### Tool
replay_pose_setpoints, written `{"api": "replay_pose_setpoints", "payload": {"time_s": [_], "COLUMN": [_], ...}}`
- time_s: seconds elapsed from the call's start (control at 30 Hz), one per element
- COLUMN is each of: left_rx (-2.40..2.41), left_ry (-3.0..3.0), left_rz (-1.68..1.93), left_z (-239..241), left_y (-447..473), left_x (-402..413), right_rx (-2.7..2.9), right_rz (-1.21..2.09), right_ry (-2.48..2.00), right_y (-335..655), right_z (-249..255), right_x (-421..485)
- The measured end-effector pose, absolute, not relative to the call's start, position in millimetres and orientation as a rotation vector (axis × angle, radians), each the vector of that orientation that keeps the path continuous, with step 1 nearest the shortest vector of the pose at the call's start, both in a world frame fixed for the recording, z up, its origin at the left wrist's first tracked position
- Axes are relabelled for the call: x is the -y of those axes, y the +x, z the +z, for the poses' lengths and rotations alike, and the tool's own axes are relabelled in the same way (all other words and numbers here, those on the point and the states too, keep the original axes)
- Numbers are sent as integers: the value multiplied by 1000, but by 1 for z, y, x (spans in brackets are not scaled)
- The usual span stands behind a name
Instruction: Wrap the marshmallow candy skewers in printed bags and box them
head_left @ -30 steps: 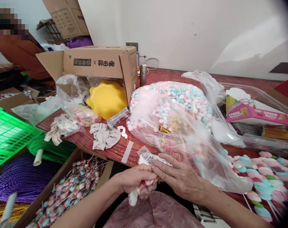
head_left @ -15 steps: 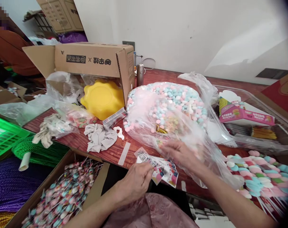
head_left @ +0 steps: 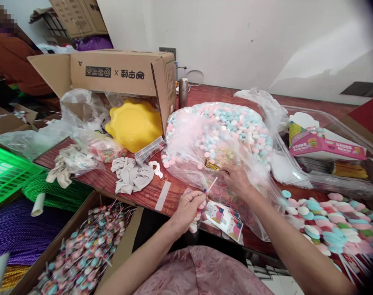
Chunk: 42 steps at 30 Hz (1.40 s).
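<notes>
My left hand (head_left: 191,207) is closed around the gathered neck of a clear bag of marshmallows on a stick (head_left: 195,224). Its white stick points up and right out of my fist. Over the big plastic bag, my right hand (head_left: 237,179) has its fingertips pinched at the end of a small bunch of gold twist ties (head_left: 211,164). How many ties the fingers grip is hidden. Below the hands, printed clear bags (head_left: 225,219) with coloured dots lie fanned at the table's edge.
A big clear bag of pastel marshmallows (head_left: 217,127) fills the middle of the table. Marshmallow skewers (head_left: 337,223) are piled at right, beside a plastic tray (head_left: 324,184). A carton (head_left: 119,78), yellow lid (head_left: 135,125) and grey cloth (head_left: 131,175) stand left; a box of lollipops (head_left: 88,250) sits below.
The stick and filled bag now show in my left hand, which has turned and risen slightly. My right hand has moved up to the gold twist ties, its fingers closing there.
</notes>
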<state>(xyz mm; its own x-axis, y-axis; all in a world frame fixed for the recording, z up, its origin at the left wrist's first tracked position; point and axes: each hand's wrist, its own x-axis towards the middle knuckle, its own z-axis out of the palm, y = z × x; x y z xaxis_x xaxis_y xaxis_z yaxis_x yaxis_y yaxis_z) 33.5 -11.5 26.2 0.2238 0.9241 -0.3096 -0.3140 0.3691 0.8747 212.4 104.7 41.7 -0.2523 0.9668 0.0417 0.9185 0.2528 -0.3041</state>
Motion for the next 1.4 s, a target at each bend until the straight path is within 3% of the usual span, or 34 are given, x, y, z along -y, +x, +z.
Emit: {"api": "replay_pose_setpoints", "payload": {"time_s": [0.27,0.7,1.1,1.3,1.4], "left_rx": [-1049,-986,-1014,-1069,-1114], "left_ry": [783,612,647,795,913], "left_rz": [1090,1118,1084,1069,1080], "left_z": [41,38,29,27,31], "left_y": [24,12,4,7,9], "left_x": [8,19,28,27,23], "right_rx": [2226,2292,2120,2022,2031], "right_rz": [341,203,350,270,494], "right_ry": [-1543,-1878,-1516,-1349,-1138], "right_y": [227,207,241,222,196], "right_z": [55,30,48,85,94], "right_x": [-83,-110,-101,-62,-23]}}
